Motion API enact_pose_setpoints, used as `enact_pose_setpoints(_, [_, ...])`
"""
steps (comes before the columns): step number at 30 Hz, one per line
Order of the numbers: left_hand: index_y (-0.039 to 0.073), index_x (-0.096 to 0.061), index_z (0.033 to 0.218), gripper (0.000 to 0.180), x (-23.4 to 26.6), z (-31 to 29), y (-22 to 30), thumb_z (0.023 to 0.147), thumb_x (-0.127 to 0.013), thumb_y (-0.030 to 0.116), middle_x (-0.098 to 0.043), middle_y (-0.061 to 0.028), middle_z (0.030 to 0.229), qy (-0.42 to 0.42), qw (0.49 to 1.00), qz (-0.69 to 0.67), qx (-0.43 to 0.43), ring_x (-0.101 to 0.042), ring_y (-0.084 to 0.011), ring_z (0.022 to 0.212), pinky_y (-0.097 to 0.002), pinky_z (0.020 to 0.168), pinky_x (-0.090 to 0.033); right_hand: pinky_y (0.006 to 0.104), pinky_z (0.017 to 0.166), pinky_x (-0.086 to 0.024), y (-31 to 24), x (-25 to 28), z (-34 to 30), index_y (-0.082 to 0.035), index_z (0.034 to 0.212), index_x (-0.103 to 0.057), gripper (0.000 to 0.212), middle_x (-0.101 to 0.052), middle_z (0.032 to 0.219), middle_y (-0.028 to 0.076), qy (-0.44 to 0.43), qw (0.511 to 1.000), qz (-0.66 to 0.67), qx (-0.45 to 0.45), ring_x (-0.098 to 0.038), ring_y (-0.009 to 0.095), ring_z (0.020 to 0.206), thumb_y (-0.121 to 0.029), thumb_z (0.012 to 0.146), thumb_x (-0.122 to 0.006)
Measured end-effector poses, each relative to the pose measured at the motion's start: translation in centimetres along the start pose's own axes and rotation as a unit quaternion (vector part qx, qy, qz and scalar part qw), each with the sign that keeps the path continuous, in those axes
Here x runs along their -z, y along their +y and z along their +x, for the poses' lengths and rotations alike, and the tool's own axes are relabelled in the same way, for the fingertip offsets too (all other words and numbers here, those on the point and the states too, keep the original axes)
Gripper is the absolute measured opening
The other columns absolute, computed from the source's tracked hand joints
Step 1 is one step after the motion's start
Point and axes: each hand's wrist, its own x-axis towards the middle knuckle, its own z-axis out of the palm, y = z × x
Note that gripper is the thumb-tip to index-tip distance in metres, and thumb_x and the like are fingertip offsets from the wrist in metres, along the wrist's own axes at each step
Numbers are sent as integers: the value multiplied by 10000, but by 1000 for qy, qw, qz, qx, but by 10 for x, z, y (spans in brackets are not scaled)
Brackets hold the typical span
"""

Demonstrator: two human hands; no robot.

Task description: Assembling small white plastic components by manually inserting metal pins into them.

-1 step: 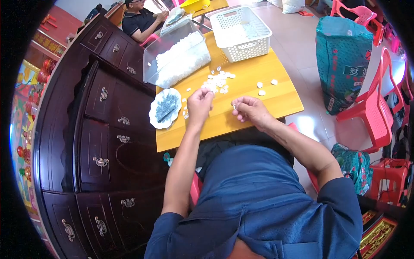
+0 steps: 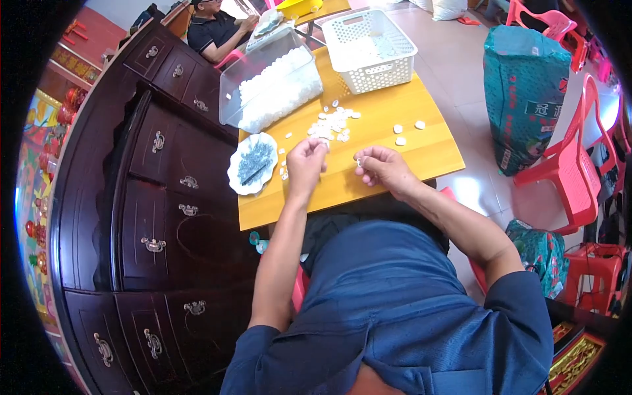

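Over the near part of the yellow wooden table (image 2: 428,155), both my hands are closed in pinches, a short gap between them. My left hand (image 2: 305,164) is just below a loose pile of small white round pieces (image 2: 334,122); whatever its fingertips hold blends with the pile. Between the thumb and finger of my right hand (image 2: 385,170) is a small white piece (image 2: 359,162), too small to name. Left of my left hand stands a scalloped white dish (image 2: 236,172) with thin, dark grey-blue pieces (image 2: 255,163) in it. A few tiny white pieces (image 2: 284,174) lie between dish and hand.
A clear plastic bin (image 2: 230,108) full of white pieces and a white perforated basket (image 2: 372,79) stand at the back. Three white discs (image 2: 400,141) lie to the right. Dark drawers (image 2: 158,197) flank the left side; a green sack (image 2: 526,99) and pink chairs (image 2: 576,191) stand right.
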Motion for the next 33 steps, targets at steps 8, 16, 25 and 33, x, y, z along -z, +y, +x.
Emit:
enact_pose_setpoints(8, [1,-675,1096,176,28,-34,-28,948,-669,97,-659,-9,798,-37,975,-214,50,-521,-35,566,-193,515,-432,221,645,-515,24,-23,20,-81,1134,-616,136,-694,904,12,-23,998,-48,17,-618,68,694,-178,1041,-592])
enact_pose_setpoints(16, [19,-691,1061,141,52,-40,-55,956,-683,112,-641,17,771,-101,969,-213,74,-541,-38,589,-187,530,-444,234,687,-525,38,-43,25,-66,1156,-609,165,-694,921,32,-8,998,-53,26,-625,87,727,-182,1041,-585])
enact_pose_setpoints(25, [-14,-694,1070,143,65,-47,-57,963,-653,72,-707,-46,856,-42,966,-254,30,-575,-62,607,-211,563,-486,216,723,-522,45,-54,19,-63,1161,-618,156,-692,927,19,-15,997,-75,31,-624,75,771,-170,1054,-581])
enact_pose_setpoints(33, [-14,-699,1094,173,66,-42,-57,991,-605,89,-707,-69,1021,-57,967,-247,34,-602,-72,708,-223,631,-505,222,739,-529,50,-50,20,-59,1177,-609,166,-688,953,20,-53,991,-110,53,-629,68,800,-176,1065,-571])
